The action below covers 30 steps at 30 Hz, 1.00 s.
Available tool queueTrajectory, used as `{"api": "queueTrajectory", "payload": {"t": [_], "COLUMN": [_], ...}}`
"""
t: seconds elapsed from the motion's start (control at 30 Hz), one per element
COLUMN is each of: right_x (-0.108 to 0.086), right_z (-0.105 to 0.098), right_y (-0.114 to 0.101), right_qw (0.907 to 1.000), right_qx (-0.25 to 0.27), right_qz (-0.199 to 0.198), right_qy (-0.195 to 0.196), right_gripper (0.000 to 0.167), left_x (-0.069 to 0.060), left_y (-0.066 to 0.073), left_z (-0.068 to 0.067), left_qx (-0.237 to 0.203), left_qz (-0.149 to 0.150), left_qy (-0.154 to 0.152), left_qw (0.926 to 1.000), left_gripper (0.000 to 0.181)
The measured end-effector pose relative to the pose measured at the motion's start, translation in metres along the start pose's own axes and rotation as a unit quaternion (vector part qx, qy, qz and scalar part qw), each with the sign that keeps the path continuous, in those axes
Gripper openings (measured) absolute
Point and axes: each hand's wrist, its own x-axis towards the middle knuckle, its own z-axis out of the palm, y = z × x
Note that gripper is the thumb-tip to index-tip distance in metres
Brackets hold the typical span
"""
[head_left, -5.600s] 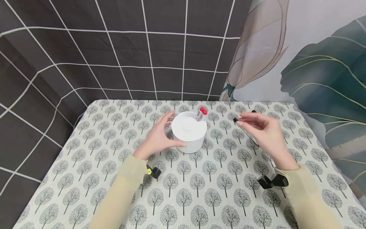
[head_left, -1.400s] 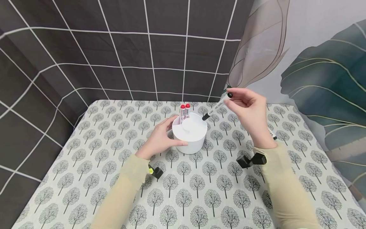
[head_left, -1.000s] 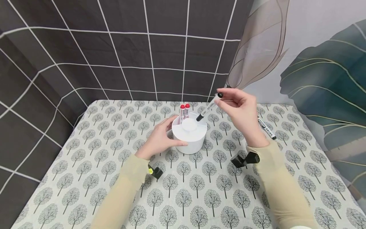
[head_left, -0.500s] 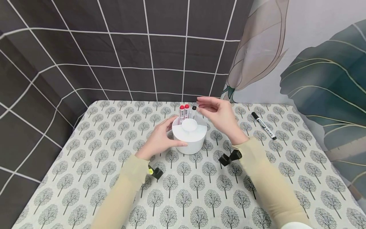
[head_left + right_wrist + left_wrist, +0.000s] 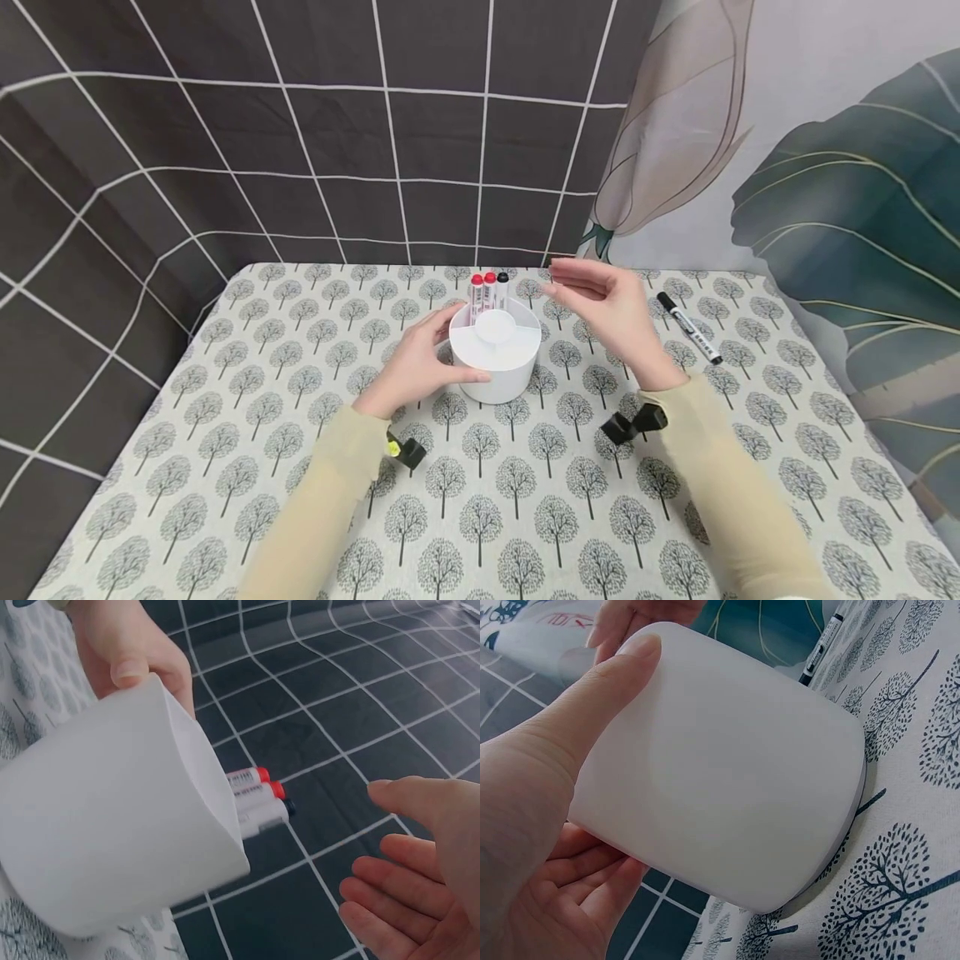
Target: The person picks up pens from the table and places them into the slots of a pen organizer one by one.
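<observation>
A white round divided pen holder [image 5: 501,380] stands upright on the table. My left hand [image 5: 416,367] grips its left side, thumb across the front and fingers behind; the thumb also shows pressed on the wall in the left wrist view. Two red-capped markers [image 5: 477,288] and one black-capped marker [image 5: 502,290] stand at the back of the holder, seemingly in one compartment. To the right, apart from the holder, my right hand [image 5: 609,315] hovers with relaxed fingers and holds nothing. Its spread palm side [image 5: 420,877] shows in the right wrist view.
Another black-capped marker [image 5: 690,330] lies on the table right of my right hand. The tablecloth [image 5: 517,533] has a tree print. A dark gridded cloth [image 5: 300,142] hangs behind, and a leaf-patterned curtain [image 5: 847,192] hangs at the right.
The holder has turned, bringing the red-capped markers leftward. My right hand lifted a black-capped marker from the table, let it go inside the holder, then drew back right. My left hand stayed put.
</observation>
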Motion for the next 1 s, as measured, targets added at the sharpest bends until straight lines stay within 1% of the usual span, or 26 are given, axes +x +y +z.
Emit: {"api": "queueTrajectory", "payload": {"t": [0.23,0.33,0.43,0.57,0.83,1.0], "right_x": [-0.014,-0.020,-0.027,-0.036,-0.055,-0.067], "right_z": [-0.022,-0.033,-0.045,-0.062,-0.100,-0.120], "right_y": [0.001,0.004,0.008,0.018,0.040,0.050], "right_qw": [0.9994,0.9985,0.9968,0.9929,0.9836,0.9769], "right_qx": [-0.021,-0.032,-0.047,-0.070,-0.110,-0.131], "right_qz": [0.016,0.030,0.052,0.079,0.118,0.137], "right_qy": [0.021,0.032,0.040,0.056,0.081,0.098], "right_gripper": [0.043,0.044,0.047,0.051,0.057,0.060], "left_x": [-0.001,-0.001,-0.001,-0.002,-0.002,-0.001], "left_y": [0.001,0.001,0.002,0.002,0.003,0.003], "left_z": [0.000,0.000,0.000,0.000,-0.001,-0.001], "left_qx": [-0.006,-0.004,-0.005,-0.007,-0.003,-0.002], "left_qz": [-0.003,0.001,0.005,0.007,0.005,0.003], "left_qy": [-0.001,0.000,0.002,0.001,-0.003,-0.004], "left_qw": [1.0000,1.0000,1.0000,1.0000,1.0000,1.0000], "left_gripper": [0.119,0.118,0.118,0.117,0.118,0.117]}}
